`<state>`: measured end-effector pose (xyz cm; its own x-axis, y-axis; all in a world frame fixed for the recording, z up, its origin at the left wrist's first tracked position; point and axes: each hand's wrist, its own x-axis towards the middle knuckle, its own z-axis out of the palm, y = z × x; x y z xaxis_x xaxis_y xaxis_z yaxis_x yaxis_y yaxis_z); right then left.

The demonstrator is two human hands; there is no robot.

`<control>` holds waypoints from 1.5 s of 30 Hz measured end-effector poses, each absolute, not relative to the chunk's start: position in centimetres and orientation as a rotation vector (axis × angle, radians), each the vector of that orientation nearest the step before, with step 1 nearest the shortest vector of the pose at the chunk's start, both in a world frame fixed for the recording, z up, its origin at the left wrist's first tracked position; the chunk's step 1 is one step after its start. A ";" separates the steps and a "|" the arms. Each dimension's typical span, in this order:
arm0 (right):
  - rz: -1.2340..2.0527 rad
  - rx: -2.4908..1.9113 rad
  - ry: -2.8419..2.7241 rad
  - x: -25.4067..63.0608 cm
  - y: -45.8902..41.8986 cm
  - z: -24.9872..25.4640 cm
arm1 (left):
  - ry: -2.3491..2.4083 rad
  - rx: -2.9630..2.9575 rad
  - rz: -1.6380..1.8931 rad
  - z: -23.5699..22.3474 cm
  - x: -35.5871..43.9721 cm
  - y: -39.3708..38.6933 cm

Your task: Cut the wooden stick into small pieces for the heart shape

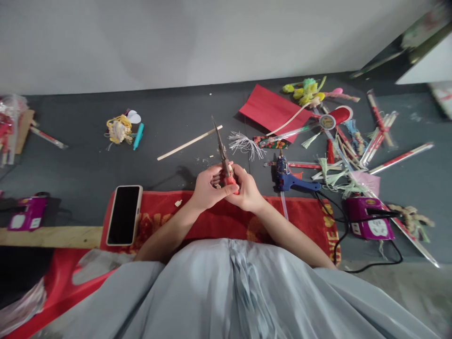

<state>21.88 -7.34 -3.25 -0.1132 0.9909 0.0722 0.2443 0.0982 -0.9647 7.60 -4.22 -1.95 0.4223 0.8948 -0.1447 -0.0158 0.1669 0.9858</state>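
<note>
Grasping red-handled scissors [223, 156] together: left hand [209, 187] and right hand [249, 192] both closed around the handle end, tool pointing ahead. Anything small tucked into the grip is hard to make out. Ahead and left of the hands, a pale stick [189, 143]; just ahead-right, a white tassel [243, 143], then red paper [270, 109]. Nearest obstacle: glue gun [294, 180], right of the right hand. Phone [124, 215] left of the left hand, on a red towel [219, 223] reaching bodyward. Dark grey tabletop [79, 172] around; pale wall [169, 42] farther ahead.
</note>
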 end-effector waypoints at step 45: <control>0.929 -1.584 -1.873 23.6 -7.1 -1.0 | 1.614 2.460 1.335 -2.3 3.0 -0.6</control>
<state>23.57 -7.10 -1.03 -0.1868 0.9813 -0.0455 0.6300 0.0841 -0.7720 3.00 -0.56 -2.26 0.1613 0.7220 0.6728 0.7960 -0.4981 0.3438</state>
